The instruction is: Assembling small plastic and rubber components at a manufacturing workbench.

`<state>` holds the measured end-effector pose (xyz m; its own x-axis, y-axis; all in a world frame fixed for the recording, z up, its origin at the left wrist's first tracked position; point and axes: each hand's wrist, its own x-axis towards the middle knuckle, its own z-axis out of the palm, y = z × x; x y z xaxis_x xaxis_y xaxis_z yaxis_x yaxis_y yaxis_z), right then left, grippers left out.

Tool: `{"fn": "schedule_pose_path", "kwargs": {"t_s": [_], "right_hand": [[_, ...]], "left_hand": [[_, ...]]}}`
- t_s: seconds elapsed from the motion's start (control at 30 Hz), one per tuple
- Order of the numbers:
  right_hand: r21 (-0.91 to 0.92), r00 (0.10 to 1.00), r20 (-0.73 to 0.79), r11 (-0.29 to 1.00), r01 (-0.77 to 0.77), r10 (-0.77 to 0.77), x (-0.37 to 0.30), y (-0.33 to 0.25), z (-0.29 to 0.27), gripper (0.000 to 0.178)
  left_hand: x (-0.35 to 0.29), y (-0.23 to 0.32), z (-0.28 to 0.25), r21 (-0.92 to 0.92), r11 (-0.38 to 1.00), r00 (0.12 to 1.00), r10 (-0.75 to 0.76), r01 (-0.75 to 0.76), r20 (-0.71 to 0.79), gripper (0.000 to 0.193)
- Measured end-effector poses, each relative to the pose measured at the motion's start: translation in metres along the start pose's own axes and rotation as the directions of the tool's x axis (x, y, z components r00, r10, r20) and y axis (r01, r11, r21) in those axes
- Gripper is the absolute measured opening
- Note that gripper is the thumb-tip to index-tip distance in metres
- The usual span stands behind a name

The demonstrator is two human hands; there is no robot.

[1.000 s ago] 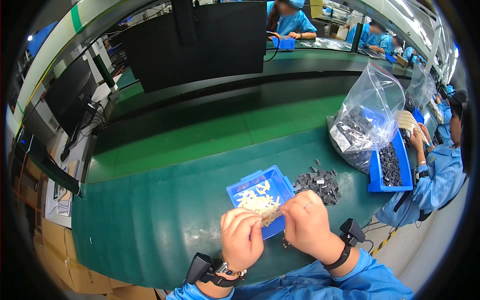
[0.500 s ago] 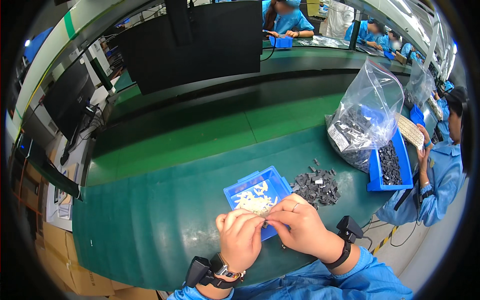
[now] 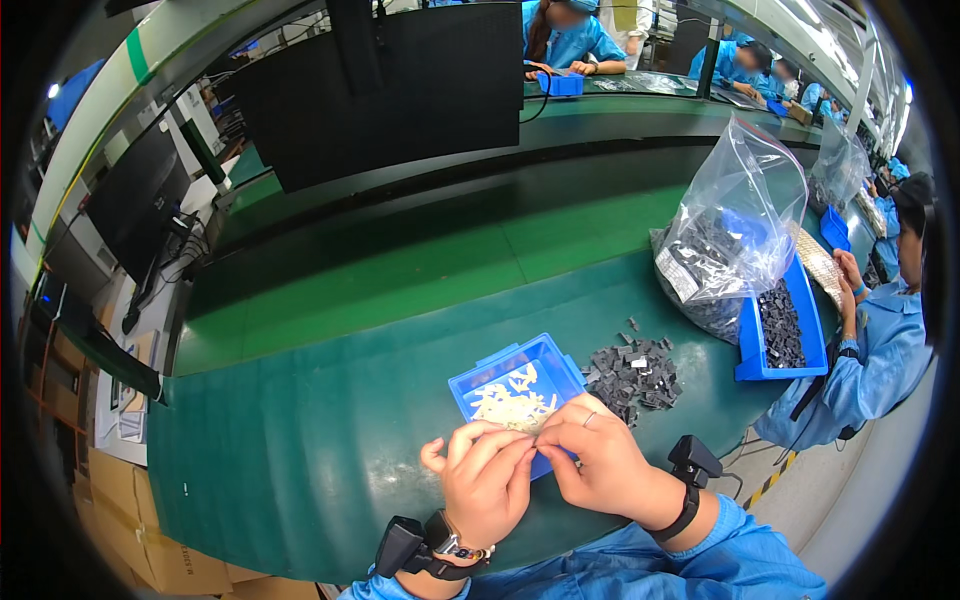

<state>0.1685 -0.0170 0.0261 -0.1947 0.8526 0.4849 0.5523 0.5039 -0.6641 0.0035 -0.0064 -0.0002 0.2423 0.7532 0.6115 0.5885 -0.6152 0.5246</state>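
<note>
Over the green bench (image 3: 330, 470), the left hand (image 3: 487, 487) and right hand (image 3: 597, 462) meet fingertip to fingertip, pinching something too small to make out, just in front of a small blue tray (image 3: 470, 380) of pale parts; a heap of dark parts (image 3: 632, 370) lies just right of the tray. Further right, a clear bag (image 3: 735, 225) of dark pieces leans against a second blue tray (image 3: 750, 345).

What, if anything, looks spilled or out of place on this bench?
Only the dark grey parts: they lie in a loose heap on the green mat beside the small blue tray, not in any container.
</note>
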Motion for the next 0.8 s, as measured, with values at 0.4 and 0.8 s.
{"fn": "schedule_pose_path", "kwargs": {"t_s": [0.4, 0.8], "right_hand": [[-0.051, 0.999, 0.045, 0.998, 0.028, -0.026, -0.001, -0.003, -0.004, 0.015], [-0.174, 0.988, -0.092, 0.978, 0.11, -0.128, -0.006, 0.009, -0.016, 0.018]], "left_hand": [[0.002, -0.001, -0.001, -0.135, 0.989, 0.998, -0.05, 0.055, 0.04, 0.002], [0.006, -0.004, -0.002, 0.0, 0.991, 0.991, -0.132, 0.132, -0.036, 0.008]]}}
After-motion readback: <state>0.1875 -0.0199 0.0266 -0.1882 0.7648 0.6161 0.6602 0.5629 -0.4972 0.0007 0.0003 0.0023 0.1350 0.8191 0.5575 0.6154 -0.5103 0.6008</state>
